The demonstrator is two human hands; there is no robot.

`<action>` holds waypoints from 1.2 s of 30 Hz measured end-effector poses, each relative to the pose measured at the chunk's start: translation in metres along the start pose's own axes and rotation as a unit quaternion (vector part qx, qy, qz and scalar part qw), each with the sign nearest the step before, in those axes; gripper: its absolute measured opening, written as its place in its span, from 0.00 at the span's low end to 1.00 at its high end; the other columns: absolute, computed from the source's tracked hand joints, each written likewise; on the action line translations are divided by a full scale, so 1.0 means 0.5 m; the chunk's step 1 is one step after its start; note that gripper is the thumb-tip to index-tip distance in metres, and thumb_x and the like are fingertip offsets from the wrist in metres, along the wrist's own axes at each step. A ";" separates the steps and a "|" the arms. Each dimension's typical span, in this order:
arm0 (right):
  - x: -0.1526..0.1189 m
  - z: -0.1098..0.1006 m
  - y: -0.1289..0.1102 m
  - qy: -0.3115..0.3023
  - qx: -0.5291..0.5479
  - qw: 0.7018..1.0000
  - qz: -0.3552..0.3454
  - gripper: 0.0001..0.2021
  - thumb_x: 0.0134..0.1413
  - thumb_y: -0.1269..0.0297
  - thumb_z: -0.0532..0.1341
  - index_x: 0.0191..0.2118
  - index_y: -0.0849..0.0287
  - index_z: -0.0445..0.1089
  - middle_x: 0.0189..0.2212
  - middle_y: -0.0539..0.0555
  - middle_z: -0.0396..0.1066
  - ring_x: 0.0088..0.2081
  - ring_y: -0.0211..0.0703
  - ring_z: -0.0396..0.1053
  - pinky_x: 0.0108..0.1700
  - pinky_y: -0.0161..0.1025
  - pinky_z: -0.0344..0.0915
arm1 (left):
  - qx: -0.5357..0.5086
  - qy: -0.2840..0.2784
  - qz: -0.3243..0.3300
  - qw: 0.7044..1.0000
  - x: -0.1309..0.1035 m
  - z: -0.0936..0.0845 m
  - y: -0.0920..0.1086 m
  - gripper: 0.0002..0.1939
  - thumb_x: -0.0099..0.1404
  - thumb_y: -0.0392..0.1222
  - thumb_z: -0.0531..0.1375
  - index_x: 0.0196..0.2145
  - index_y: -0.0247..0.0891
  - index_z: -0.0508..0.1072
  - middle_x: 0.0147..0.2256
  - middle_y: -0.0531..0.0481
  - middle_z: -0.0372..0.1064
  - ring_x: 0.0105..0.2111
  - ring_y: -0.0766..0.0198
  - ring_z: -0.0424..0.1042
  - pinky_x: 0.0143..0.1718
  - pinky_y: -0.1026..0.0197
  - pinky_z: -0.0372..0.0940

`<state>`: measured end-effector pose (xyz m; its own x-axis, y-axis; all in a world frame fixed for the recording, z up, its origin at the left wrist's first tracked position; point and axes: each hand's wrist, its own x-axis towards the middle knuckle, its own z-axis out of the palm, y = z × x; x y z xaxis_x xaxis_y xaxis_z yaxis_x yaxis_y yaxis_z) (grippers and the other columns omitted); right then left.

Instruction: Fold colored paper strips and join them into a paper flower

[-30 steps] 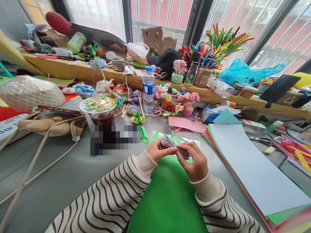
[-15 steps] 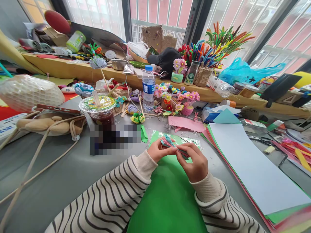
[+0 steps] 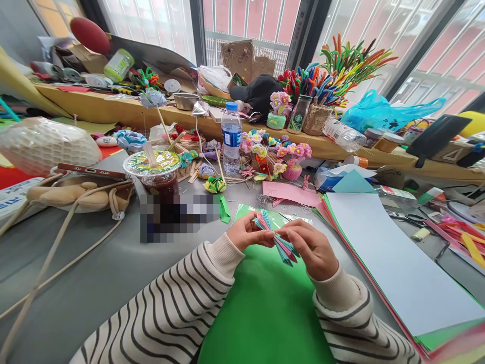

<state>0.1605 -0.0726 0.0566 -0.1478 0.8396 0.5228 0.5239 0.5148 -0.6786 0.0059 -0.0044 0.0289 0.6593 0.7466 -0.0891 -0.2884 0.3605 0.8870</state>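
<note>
Pinching pleated paper (image 3: 287,248) at its narrow waist with the left hand (image 3: 246,233), between a thumb stretched out straight along the near side and a forefinger bent behind the upper end. Reaching in from the right with the right hand (image 3: 319,254), and touching near the same waist with the forefinger extended and the other fingers curled close together. Cannot tell a firm pinch from a light touch on that side, with the contact partly covered by the fingers themselves.

Sits between the two hands, in front of the body and over a smooth green surface (image 3: 265,308). Runs aslant along its long axis, from upper left to lower right. Points its upper end away and to the left, partly hidden by the left fingers, and its lower end nearer the body and to the right. Spreads at both ends like a bow tie, wider at the lower one, in pleats of blue-green and pink.

Can make out, on the grey table (image 3: 166,288) about the hands, a folded green strip (image 3: 224,210) to the left, pink paper (image 3: 291,194) beyond, and a stack of paper sheets (image 3: 397,263) to the right.
</note>
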 end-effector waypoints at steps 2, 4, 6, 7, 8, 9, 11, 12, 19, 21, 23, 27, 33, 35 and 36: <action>0.003 -0.013 -0.001 -0.032 0.035 0.999 0.012 0.10 0.53 0.69 0.52 0.32 0.60 0.71 0.25 0.53 0.67 0.28 0.37 0.66 0.30 0.37 0.66 | 0.009 -0.044 -0.015 0.999 -0.001 -0.002 0.001 0.21 0.41 0.40 0.67 0.30 0.33 0.61 0.21 0.54 0.68 0.22 0.65 0.71 0.25 0.63 0.67; 0.004 -0.018 -0.002 -0.045 0.056 0.997 0.022 0.07 0.50 0.69 0.56 0.30 0.60 0.71 0.25 0.53 0.67 0.28 0.37 0.66 0.29 0.36 0.66 | 0.016 -0.076 -0.022 0.997 -0.003 -0.003 0.000 0.21 0.42 0.39 0.67 0.31 0.33 0.61 0.22 0.53 0.69 0.23 0.65 0.71 0.25 0.63 0.67; 0.004 -0.018 -0.002 -0.047 0.070 0.996 0.025 0.04 0.47 0.70 0.58 0.30 0.60 0.70 0.25 0.53 0.66 0.28 0.37 0.66 0.28 0.35 0.67 | 0.018 -0.087 -0.025 0.996 -0.003 -0.004 -0.002 0.21 0.42 0.39 0.66 0.31 0.33 0.61 0.22 0.53 0.69 0.23 0.65 0.71 0.25 0.64 0.67; 0.004 -0.016 -0.002 -0.046 0.076 0.996 0.024 0.04 0.46 0.70 0.59 0.30 0.60 0.70 0.25 0.52 0.66 0.28 0.37 0.66 0.28 0.34 0.67 | 0.017 -0.088 -0.026 0.996 -0.003 -0.004 -0.003 0.21 0.42 0.39 0.66 0.32 0.33 0.61 0.22 0.53 0.69 0.23 0.65 0.71 0.25 0.64 0.67; 0.003 -0.013 -0.003 -0.043 0.080 0.996 0.022 0.03 0.46 0.71 0.59 0.30 0.60 0.70 0.25 0.52 0.65 0.28 0.36 0.66 0.27 0.34 0.67 | 0.017 -0.088 -0.028 0.996 -0.002 -0.005 -0.004 0.21 0.42 0.39 0.66 0.32 0.33 0.61 0.22 0.53 0.69 0.23 0.65 0.71 0.25 0.64 0.67; 0.003 -0.011 -0.003 -0.039 0.083 0.996 0.020 0.03 0.46 0.71 0.59 0.30 0.60 0.69 0.25 0.52 0.65 0.28 0.36 0.66 0.27 0.34 0.67 | 0.015 -0.090 -0.029 0.995 -0.002 -0.005 -0.004 0.21 0.43 0.39 0.66 0.32 0.33 0.61 0.22 0.53 0.68 0.23 0.65 0.71 0.24 0.64 0.67; 0.002 -0.007 -0.005 -0.031 0.085 0.996 0.019 0.03 0.46 0.72 0.58 0.29 0.60 0.69 0.25 0.51 0.65 0.28 0.36 0.65 0.27 0.34 0.67 | 0.014 -0.092 -0.029 0.995 -0.002 -0.005 -0.005 0.21 0.43 0.39 0.66 0.32 0.33 0.61 0.22 0.53 0.68 0.23 0.65 0.71 0.24 0.64 0.67; 0.001 -0.006 -0.005 -0.027 0.085 0.996 0.020 0.03 0.46 0.72 0.58 0.29 0.60 0.69 0.25 0.51 0.64 0.28 0.36 0.65 0.27 0.34 0.67 | 0.014 -0.092 -0.026 0.995 -0.002 -0.005 -0.005 0.21 0.43 0.39 0.66 0.32 0.33 0.61 0.22 0.53 0.68 0.23 0.65 0.71 0.24 0.64 0.67; 0.000 -0.014 0.008 0.008 0.086 0.993 0.075 0.05 0.49 0.67 0.57 0.31 0.59 0.69 0.27 0.53 0.66 0.31 0.39 0.66 0.28 0.35 0.67 | 0.040 0.015 0.092 0.995 -0.007 0.006 -0.001 0.21 0.41 0.38 0.67 0.31 0.35 0.60 0.23 0.55 0.66 0.24 0.67 0.70 0.29 0.62 0.67; -0.002 -0.014 0.016 0.037 0.092 0.989 0.109 0.06 0.49 0.64 0.56 0.32 0.59 0.68 0.29 0.54 0.68 0.32 0.40 0.67 0.30 0.36 0.68 | 0.089 0.067 0.151 0.982 -0.012 0.011 0.000 0.20 0.41 0.37 0.67 0.30 0.35 0.61 0.23 0.55 0.66 0.26 0.67 0.70 0.31 0.63 0.67; -0.004 -0.009 0.024 0.051 0.104 0.984 0.138 0.08 0.49 0.62 0.57 0.34 0.59 0.67 0.32 0.55 0.68 0.34 0.41 0.67 0.33 0.38 0.68 | 0.160 0.113 0.200 0.960 -0.019 0.014 0.001 0.19 0.42 0.37 0.66 0.31 0.36 0.62 0.25 0.53 0.68 0.27 0.65 0.70 0.33 0.62 0.67; -0.007 0.011 0.027 0.036 0.091 0.985 0.142 0.11 0.46 0.62 0.59 0.37 0.58 0.66 0.38 0.56 0.66 0.41 0.44 0.66 0.40 0.43 0.67 | 0.284 0.161 0.275 0.905 -0.030 0.014 -0.004 0.16 0.44 0.38 0.65 0.31 0.37 0.65 0.29 0.49 0.70 0.29 0.63 0.71 0.35 0.61 0.66; -0.008 0.019 0.007 0.111 -0.070 0.990 0.042 0.04 0.45 0.66 0.59 0.31 0.56 0.68 0.37 0.56 0.65 0.41 0.46 0.64 0.44 0.48 0.62 | 0.361 0.167 0.349 0.849 -0.032 0.004 -0.010 0.14 0.44 0.36 0.65 0.31 0.39 0.67 0.29 0.49 0.72 0.30 0.62 0.71 0.32 0.62 0.64; -0.009 0.022 -0.001 0.122 -0.097 0.987 0.021 0.04 0.45 0.67 0.59 0.30 0.56 0.69 0.36 0.56 0.66 0.40 0.46 0.64 0.42 0.47 0.63 | 0.350 0.162 0.358 0.851 -0.033 0.007 -0.008 0.13 0.45 0.35 0.65 0.30 0.39 0.67 0.30 0.49 0.72 0.31 0.62 0.71 0.33 0.62 0.64; -0.009 0.024 -0.004 0.125 -0.104 0.987 0.011 0.04 0.46 0.67 0.58 0.30 0.56 0.69 0.35 0.55 0.66 0.39 0.46 0.64 0.41 0.47 0.63 | 0.344 0.163 0.362 0.851 -0.034 0.010 -0.007 0.13 0.45 0.35 0.65 0.30 0.39 0.67 0.31 0.48 0.72 0.32 0.62 0.71 0.34 0.62 0.64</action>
<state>0.1503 -0.0753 0.0493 0.0647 0.7677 0.6376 0.6890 0.4278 -0.5850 -0.0010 -0.0212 0.0295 0.2228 0.7895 0.5719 0.0121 -0.5888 0.8082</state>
